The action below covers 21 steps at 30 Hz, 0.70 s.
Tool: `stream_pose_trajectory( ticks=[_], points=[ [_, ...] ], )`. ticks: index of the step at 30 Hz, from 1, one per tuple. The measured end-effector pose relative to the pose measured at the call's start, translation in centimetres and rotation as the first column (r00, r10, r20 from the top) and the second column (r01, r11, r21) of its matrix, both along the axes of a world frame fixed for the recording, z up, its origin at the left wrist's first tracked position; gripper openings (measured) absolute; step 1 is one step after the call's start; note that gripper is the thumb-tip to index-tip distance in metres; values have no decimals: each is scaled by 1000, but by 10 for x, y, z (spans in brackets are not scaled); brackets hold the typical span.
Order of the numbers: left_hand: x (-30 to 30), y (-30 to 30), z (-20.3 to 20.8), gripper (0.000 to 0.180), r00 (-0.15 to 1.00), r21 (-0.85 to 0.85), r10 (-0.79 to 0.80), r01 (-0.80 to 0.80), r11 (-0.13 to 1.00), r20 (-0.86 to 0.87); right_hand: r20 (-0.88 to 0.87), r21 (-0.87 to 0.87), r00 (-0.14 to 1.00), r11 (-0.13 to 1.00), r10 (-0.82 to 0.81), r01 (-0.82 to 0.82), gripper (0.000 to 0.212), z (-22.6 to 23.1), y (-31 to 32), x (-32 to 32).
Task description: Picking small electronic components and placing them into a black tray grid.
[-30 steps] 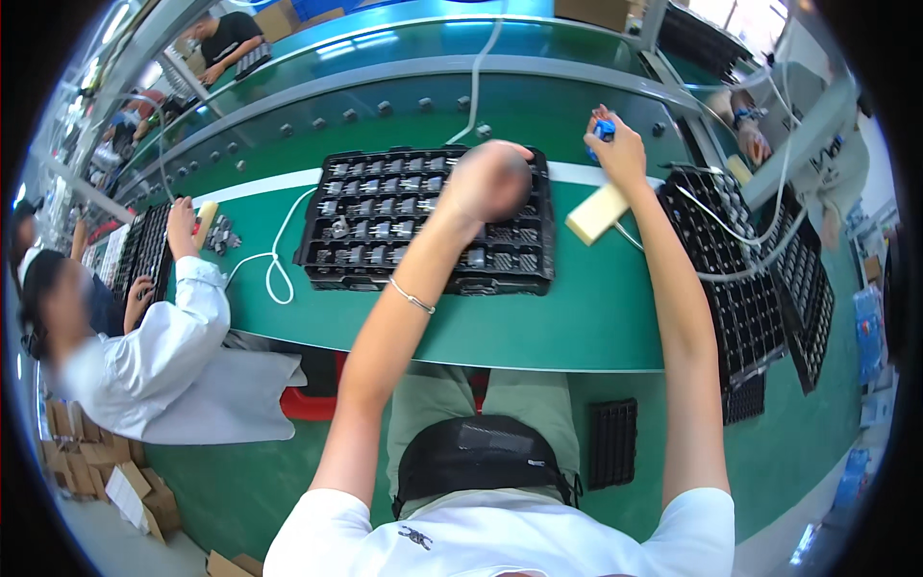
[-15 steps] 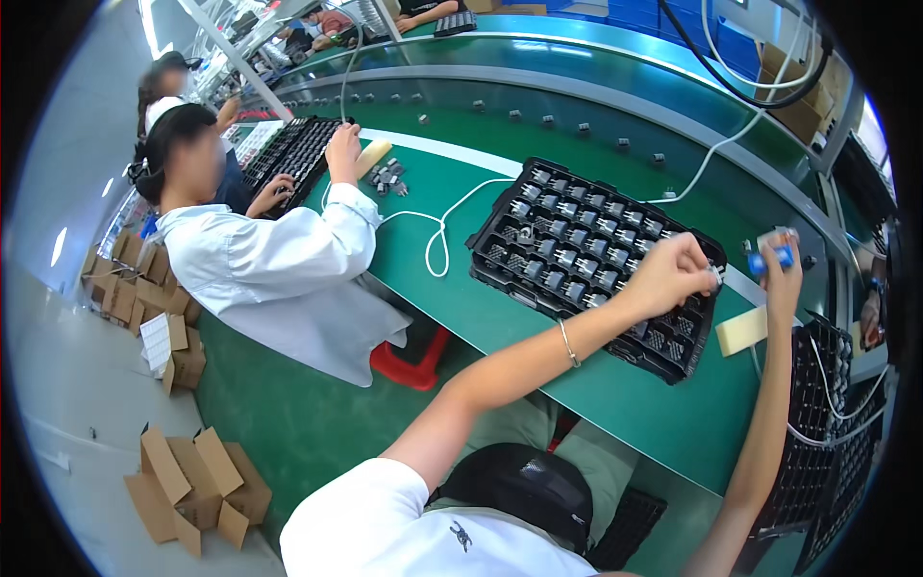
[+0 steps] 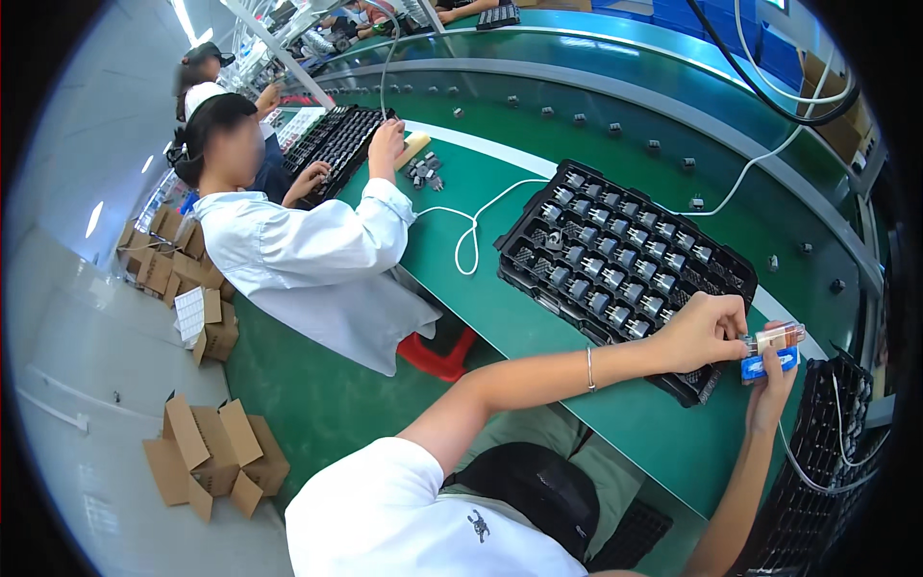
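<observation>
My left hand (image 3: 707,332), with a bracelet on its wrist, is closed in a pinch beyond the right end of the black tray (image 3: 538,279). At its fingertips is a small plug piece (image 3: 749,344), mostly hidden by the fingers. My right hand (image 3: 772,389) grips a small blue device with a clear, copper-toned upper part (image 3: 772,351). The plug piece meets the left end of this device. Rows of small grey plugs with metal prongs (image 3: 612,277) stand in the tray's pockets; some pockets near my left hand hold none.
A curved green conveyor (image 3: 538,125) carrying small grey plugs runs behind the green table (image 3: 461,308). White cables (image 3: 467,240) cross the table. At left a co-worker in a light shirt (image 3: 288,240) handles another black tray (image 3: 336,149). More black trays (image 3: 817,462) stand at right; cartons (image 3: 216,457) lie on the floor.
My left hand has moved right, from above the tray to the device. My right hand has come lower, and the two hands now meet. The whole view has shifted slightly.
</observation>
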State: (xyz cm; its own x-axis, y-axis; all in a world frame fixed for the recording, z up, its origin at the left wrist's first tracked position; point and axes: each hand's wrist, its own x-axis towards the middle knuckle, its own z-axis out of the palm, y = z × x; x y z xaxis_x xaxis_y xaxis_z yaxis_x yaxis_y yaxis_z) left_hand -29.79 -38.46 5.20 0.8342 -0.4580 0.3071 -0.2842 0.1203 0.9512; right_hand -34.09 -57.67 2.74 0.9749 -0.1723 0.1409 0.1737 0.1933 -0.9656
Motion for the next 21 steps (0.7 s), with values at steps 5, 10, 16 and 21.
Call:
stream_pose_trajectory(
  ticks=[5,10,16,21],
  points=[
    [-7,-2,3,25,999,7,34,-34,999,21,0,62,999,997,-47,47,43,-9,5,1],
    [-11,-5,7,23,999,-14,43,-43,999,-8,-25,168,999,985,36,-32,45,-16,-5,0],
    [-11,-7,8,24,997,-11,28,-29,1000,-67,-1,102,989,984,150,-149,47,-12,-8,-2],
    [-11,-9,8,26,1000,59,21,-19,998,-19,0,101,987,982,163,-162,49,-13,-13,1]
  ],
)
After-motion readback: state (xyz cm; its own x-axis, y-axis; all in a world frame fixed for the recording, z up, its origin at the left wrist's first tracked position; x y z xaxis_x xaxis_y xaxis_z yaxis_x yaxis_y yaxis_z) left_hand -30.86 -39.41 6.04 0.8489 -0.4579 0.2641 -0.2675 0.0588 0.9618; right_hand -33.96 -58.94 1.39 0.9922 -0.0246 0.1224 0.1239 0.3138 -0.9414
